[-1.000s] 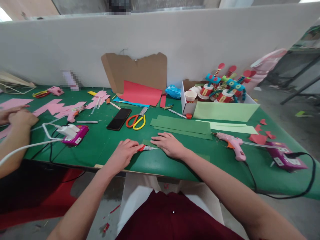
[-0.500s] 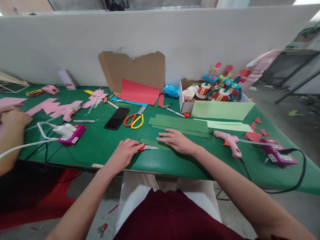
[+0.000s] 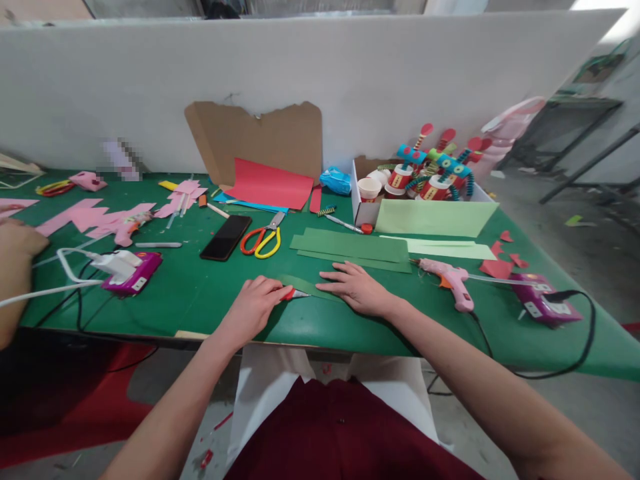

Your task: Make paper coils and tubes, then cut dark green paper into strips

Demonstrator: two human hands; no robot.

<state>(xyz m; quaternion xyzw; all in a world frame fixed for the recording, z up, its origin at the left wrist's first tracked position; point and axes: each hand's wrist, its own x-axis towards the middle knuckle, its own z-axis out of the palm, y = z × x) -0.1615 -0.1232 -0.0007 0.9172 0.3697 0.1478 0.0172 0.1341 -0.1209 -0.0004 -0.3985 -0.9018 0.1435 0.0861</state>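
My left hand (image 3: 255, 308) is closed round a small red-handled cutter (image 3: 296, 293) whose blade points right along the green table (image 3: 210, 293). The blade tip lies on a narrow dark green paper strip (image 3: 307, 287). My right hand (image 3: 357, 288) rests flat on that strip with fingers stretched out, just right of the blade. Behind it lie wider dark green paper strips (image 3: 357, 245).
Orange and yellow scissors (image 3: 260, 240) and a black phone (image 3: 225, 237) lie behind my left hand. A pink glue gun (image 3: 450, 280) and purple power adapter (image 3: 545, 308) sit right. A box of paper-cup robots (image 3: 425, 180) stands at the back. Another person's hand (image 3: 17, 243) works at left.
The cutter blade has slid under the edge of the green strip, and my right hand has shifted slightly. The view has turned a little to the right.
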